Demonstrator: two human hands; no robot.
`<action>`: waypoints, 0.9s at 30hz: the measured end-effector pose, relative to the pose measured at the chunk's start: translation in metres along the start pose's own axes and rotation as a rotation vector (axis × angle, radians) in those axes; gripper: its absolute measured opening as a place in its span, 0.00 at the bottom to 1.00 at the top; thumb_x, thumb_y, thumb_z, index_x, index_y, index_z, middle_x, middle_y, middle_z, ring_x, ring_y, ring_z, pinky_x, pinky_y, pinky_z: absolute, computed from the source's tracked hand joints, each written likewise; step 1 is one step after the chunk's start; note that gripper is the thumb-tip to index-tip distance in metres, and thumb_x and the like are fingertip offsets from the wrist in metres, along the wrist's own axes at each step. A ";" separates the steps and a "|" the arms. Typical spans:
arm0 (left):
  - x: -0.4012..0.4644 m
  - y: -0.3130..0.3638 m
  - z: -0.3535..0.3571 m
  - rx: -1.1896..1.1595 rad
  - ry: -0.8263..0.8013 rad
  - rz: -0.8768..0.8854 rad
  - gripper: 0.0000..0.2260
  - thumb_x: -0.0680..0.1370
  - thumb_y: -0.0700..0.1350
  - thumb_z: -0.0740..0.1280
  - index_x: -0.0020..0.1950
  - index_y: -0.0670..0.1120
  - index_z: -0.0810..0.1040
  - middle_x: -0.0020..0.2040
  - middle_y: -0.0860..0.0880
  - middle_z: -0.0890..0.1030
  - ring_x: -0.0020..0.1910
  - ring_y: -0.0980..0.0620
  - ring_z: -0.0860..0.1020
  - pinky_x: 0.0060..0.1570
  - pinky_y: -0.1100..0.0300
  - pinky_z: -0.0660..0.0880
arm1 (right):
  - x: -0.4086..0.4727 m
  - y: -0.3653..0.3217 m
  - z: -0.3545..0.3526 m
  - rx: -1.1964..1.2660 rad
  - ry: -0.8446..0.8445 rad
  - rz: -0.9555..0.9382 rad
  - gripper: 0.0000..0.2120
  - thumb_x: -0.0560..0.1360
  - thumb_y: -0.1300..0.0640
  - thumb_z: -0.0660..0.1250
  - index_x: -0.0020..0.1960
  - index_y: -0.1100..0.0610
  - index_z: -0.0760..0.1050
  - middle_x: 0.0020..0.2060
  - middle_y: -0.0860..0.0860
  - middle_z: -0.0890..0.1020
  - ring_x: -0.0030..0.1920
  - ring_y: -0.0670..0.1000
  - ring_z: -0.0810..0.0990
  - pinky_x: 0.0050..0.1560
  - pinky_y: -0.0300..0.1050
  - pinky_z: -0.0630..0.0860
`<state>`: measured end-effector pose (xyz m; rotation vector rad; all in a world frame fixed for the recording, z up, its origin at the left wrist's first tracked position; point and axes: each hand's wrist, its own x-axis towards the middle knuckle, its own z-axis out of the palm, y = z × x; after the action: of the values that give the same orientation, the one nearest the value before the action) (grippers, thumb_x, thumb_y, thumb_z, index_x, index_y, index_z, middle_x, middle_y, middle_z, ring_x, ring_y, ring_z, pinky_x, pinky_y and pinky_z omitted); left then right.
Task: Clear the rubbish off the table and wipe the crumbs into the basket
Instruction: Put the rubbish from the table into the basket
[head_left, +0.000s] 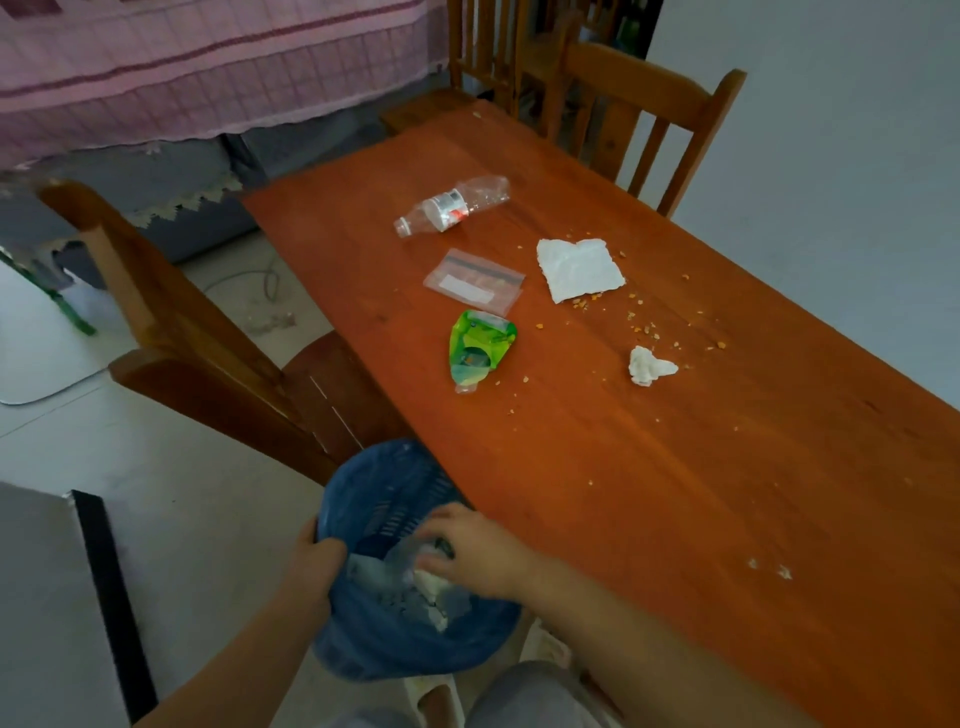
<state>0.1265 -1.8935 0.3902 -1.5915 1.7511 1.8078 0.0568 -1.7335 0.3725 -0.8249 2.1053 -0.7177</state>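
Observation:
A blue plastic basket (384, 488) sits low against the near left edge of the orange wooden table (649, 493), with paper scraps inside. My left hand (314, 564) grips its rim. My right hand (470, 548) reaches into the basket, fingers blurred over a white scrap; whether it holds anything is unclear. On the table lie an empty clear bottle (451, 206), a clear zip bag (474, 281), a green wrapper (480, 348), a flat white napkin (579, 268) and a crumpled tissue (649, 365). Orange crumbs (647, 327) are scattered around them.
A wooden chair (208, 343) stands at the table's left side beside the basket. Two more chairs (644, 114) stand at the far end. A white wall runs along the right. A pink cloth (208, 67) covers furniture at the back left.

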 end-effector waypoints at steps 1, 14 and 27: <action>0.003 0.001 -0.005 -0.017 -0.007 -0.004 0.25 0.73 0.28 0.56 0.70 0.41 0.68 0.45 0.41 0.78 0.44 0.38 0.77 0.49 0.46 0.77 | 0.006 -0.001 -0.014 -0.003 0.096 -0.014 0.16 0.76 0.50 0.62 0.62 0.54 0.73 0.62 0.55 0.73 0.60 0.53 0.73 0.63 0.49 0.70; 0.042 0.009 -0.053 -0.041 -0.061 -0.057 0.28 0.72 0.29 0.56 0.69 0.50 0.70 0.50 0.38 0.81 0.48 0.35 0.80 0.48 0.39 0.79 | 0.128 0.033 -0.125 -0.647 0.300 0.317 0.25 0.77 0.64 0.57 0.72 0.51 0.59 0.70 0.58 0.64 0.70 0.62 0.62 0.65 0.58 0.67; 0.071 0.018 -0.053 -0.036 -0.093 -0.030 0.25 0.70 0.26 0.54 0.63 0.41 0.73 0.42 0.38 0.79 0.42 0.36 0.79 0.36 0.52 0.76 | 0.044 -0.036 -0.021 -0.261 0.518 -0.202 0.15 0.71 0.69 0.63 0.55 0.59 0.78 0.49 0.58 0.83 0.50 0.59 0.80 0.49 0.52 0.79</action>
<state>0.1130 -1.9785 0.3626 -1.5118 1.6547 1.8777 0.0296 -1.7844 0.3904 -1.0939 2.6458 -0.8418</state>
